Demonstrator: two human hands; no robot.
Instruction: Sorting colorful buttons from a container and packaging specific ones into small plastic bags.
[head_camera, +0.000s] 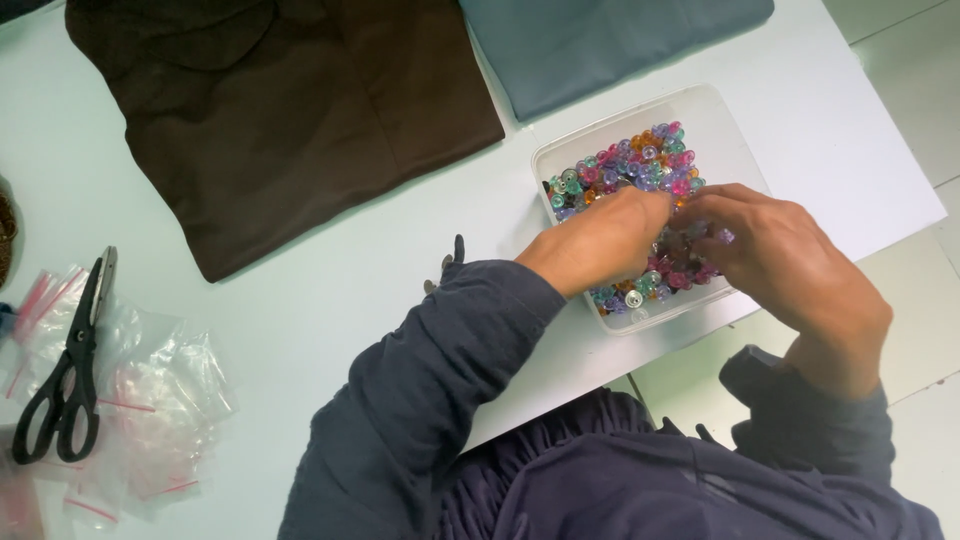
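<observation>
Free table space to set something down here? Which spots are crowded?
Bare table lies between the brown cloth, the plastic bags and the left sleeve. A smaller strip runs right of the clear box, below the blue-grey cloth. Crowded: the box, where left hand and right hand dig in the beads, and the scissors corner.

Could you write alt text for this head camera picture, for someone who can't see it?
Seen from above, a person's left hand and right hand dig into a clear plastic box of small colourful beads on a pale table. Brown cloth, blue-grey cloth, black scissors and small plastic bags lie around.
</observation>
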